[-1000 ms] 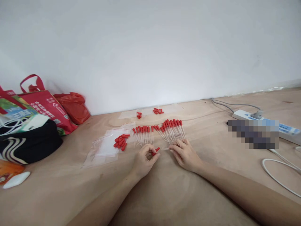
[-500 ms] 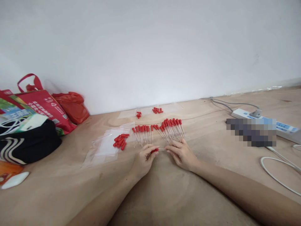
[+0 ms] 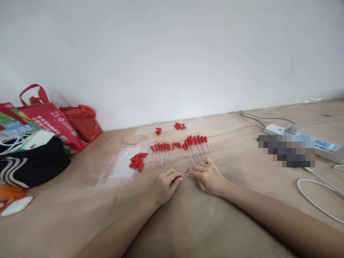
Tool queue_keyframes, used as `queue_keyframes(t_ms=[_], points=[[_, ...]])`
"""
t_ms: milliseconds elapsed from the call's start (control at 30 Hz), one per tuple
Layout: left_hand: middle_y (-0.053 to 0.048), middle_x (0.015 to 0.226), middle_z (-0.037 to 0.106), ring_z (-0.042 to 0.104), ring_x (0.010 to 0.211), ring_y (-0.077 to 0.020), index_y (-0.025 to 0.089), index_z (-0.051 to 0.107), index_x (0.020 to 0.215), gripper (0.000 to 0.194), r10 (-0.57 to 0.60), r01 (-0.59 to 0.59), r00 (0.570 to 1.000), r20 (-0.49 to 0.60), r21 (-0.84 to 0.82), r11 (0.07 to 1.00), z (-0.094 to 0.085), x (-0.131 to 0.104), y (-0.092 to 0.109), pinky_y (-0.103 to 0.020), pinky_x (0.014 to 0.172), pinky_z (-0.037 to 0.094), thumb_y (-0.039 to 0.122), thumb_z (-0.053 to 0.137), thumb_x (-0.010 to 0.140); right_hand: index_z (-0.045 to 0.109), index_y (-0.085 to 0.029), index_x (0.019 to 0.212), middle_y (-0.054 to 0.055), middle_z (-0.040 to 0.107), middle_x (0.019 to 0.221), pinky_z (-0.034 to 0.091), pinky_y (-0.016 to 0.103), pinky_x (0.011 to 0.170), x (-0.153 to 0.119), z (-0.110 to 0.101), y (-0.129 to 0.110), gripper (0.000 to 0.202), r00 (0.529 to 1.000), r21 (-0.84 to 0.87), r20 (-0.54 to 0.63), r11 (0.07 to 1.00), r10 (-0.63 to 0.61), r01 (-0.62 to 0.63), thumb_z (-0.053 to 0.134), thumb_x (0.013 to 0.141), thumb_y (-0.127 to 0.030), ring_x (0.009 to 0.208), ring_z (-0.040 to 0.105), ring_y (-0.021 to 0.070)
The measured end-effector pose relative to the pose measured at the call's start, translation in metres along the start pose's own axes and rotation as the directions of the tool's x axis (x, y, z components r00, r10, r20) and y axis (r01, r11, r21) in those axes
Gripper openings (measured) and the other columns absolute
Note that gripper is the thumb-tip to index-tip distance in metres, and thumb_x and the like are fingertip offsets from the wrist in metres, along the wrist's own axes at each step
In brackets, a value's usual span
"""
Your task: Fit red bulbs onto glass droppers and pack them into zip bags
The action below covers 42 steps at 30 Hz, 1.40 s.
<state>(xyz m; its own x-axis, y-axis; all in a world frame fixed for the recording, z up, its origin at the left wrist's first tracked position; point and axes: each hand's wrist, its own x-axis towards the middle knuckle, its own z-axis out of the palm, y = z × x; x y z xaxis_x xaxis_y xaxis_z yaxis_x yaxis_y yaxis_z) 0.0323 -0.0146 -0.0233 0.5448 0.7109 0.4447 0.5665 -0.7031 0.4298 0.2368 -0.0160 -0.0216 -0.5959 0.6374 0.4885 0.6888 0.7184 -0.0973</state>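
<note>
Tiny clear dropper tube with a red rubber cap on its left end, lying sideways just above the wooden table, pinched at both ends.

Both hands met fingertip to fingertip.
The left hand curled, thumb and forefinger pinched; the right hand lay palm down just beside it, fingers pinched, forearms converging.

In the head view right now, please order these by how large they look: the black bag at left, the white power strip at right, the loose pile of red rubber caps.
1. black bag, clearly largest, though also nearer the camera.
2. white power strip, partly blurred over, so its full length is unsure.
3. pile of red rubber caps, smallest.
</note>
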Motion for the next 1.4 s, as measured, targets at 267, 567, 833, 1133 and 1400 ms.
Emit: queue_keyframes(t_ms=[267, 567, 833, 1133, 1400], points=[[-0.004, 0.074, 0.058, 0.055, 0.069, -0.0130, 0.016, 0.056, 0.080, 0.015, 0.100, -0.100, 0.995, 0.012, 0.014, 0.995, -0.001, 0.000, 0.005, -0.023, 0.063, 0.043, 0.023, 0.043, 0.084, 0.057, -0.019, 0.077, -0.001, 0.061, 0.071, 0.018, 0.027, 0.064, 0.002, -0.003, -0.008, 0.019, 0.995, 0.207, 0.082, 0.976, 0.050, -0.066, 0.039, 0.082, -0.017, 0.061, 0.047, 0.0099], [-0.005, 0.074, 0.058, 0.055, 0.067, -0.0127, 0.016, 0.056, 0.079, 0.014, 0.128, -0.128, 0.992, -0.002, -0.014, 0.992, 0.000, 0.002, 0.008, -0.022, 0.061, 0.043, 0.022, 0.044, 0.084, 0.058, -0.018, 0.078, 0.001, 0.063, 0.074, 0.022, 0.027, 0.067, 0.006, -0.001, -0.012, 0.023, 0.984, 0.318, 0.155, 0.939, 0.086, -0.133, 0.036, 0.086, -0.019, 0.068, 0.052, 0.0115], [-0.006, 0.088, 0.057, 0.053, 0.084, -0.0170, 0.018, 0.053, 0.096, 0.018, 0.092, -0.085, 0.994, -0.063, 0.103, 0.991, -0.010, 0.010, -0.011, -0.030, 0.075, 0.043, 0.029, 0.047, 0.082, 0.064, -0.019, 0.078, 0.005, 0.061, 0.073, 0.025, 0.029, 0.067, 0.020, -0.013, -0.009, 0.019, 0.985, 0.088, 0.164, 0.993, 0.057, -0.073, 0.045, 0.081, -0.025, 0.076, 0.049, 0.0163], [0.002, 0.060, 0.047, 0.046, 0.056, -0.0122, 0.018, 0.044, 0.066, 0.018, -0.200, 0.181, 0.975, 0.102, 0.168, 0.969, -0.013, 0.008, -0.009, -0.025, 0.058, 0.037, 0.029, 0.044, 0.080, 0.059, -0.016, 0.095, 0.007, 0.065, 0.080, 0.033, 0.026, 0.067, 0.070, 0.014, 0.025, 0.025, 0.797, 0.061, 0.022, 0.794, 0.604, -0.604, 0.044, 0.079, -0.027, 0.076, 0.057, 0.0179], [0.003, 0.055, 0.045, 0.044, 0.054, -0.0126, 0.018, 0.045, 0.066, 0.017, -0.203, 0.181, 0.974, 0.099, 0.192, 0.965, -0.012, 0.008, -0.009, -0.025, 0.057, 0.032, 0.029, 0.045, 0.079, 0.056, -0.014, 0.090, 0.011, 0.065, 0.081, 0.029, 0.033, 0.073, 0.085, 0.032, 0.028, 0.022, 0.735, -0.150, 0.021, 0.729, 0.678, -0.668, 0.043, 0.076, -0.025, 0.081, 0.057, 0.0225]])
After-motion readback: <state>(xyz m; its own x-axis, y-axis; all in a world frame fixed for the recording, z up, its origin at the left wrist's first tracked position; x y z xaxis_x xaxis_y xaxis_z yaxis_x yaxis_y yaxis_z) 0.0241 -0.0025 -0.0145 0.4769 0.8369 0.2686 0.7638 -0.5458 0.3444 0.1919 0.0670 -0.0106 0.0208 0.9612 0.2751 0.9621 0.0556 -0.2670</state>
